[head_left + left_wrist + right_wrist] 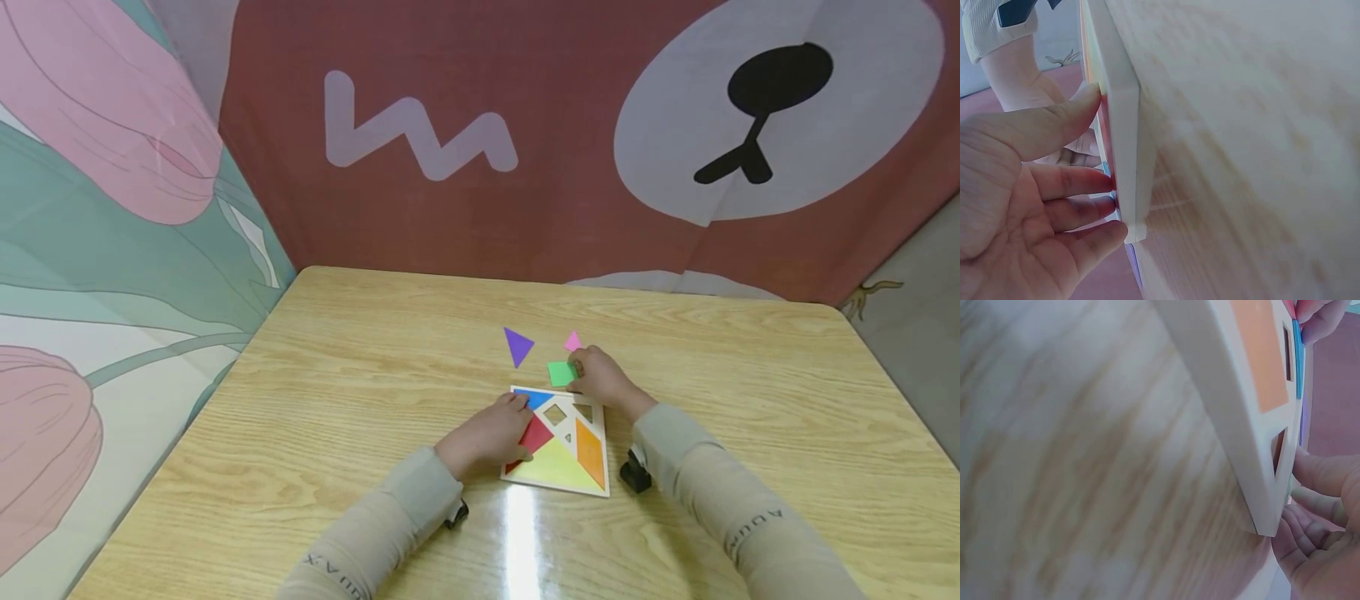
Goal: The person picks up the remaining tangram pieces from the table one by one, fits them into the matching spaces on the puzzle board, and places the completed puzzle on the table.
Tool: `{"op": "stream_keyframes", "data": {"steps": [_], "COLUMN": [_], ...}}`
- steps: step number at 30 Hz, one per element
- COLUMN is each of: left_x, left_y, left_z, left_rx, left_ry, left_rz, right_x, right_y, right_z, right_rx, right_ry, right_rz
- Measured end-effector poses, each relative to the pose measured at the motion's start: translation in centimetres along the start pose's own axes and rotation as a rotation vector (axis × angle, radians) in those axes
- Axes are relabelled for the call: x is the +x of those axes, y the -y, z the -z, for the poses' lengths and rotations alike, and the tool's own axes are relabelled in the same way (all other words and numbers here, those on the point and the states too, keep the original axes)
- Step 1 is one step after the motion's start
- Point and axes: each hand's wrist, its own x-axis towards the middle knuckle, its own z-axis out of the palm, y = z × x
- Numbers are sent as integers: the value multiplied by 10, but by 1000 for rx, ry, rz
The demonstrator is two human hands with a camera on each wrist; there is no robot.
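A white tangram board (561, 486) holds blue (534, 398), red (537, 436), yellow (557, 468) and orange (590, 454) pieces, with three openings showing bare. My left hand (491, 432) rests on the board's left side. In the left wrist view, its thumb and fingertips press the face along the edge, over the red and blue pieces. Just beyond the board's far edge, my right hand (602, 379) pinches the green square piece (560, 373) at its right side. In the right wrist view, my right fingers (1319, 528) partly hide that piece beside the board's corner.
A purple triangle (517, 346) lies beyond the board to the left of the green square. A small pink piece (573, 341) lies just past my right fingers. The wooden table (375, 358) meets a printed cloth backdrop (450, 217) at its far edge.
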Motion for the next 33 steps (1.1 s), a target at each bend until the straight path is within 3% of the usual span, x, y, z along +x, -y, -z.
{"op": "stream_keyframes", "data": {"steps": [13,21,33], "left_x": [-2,-1,0], "left_y": [-1,1,0], "left_z": [2,1,1], "left_rx": [-26,10,-5], "left_ry": [12,-19,20], "left_rz": [14,-26,13], "right_x": [5,7,9], "right_y": [1,3,6], "right_z": [1,3,4], "right_rx": [-45,-94,8], "right_ry": [22,-11,8], "right_rz": [-13,70,-11]}}
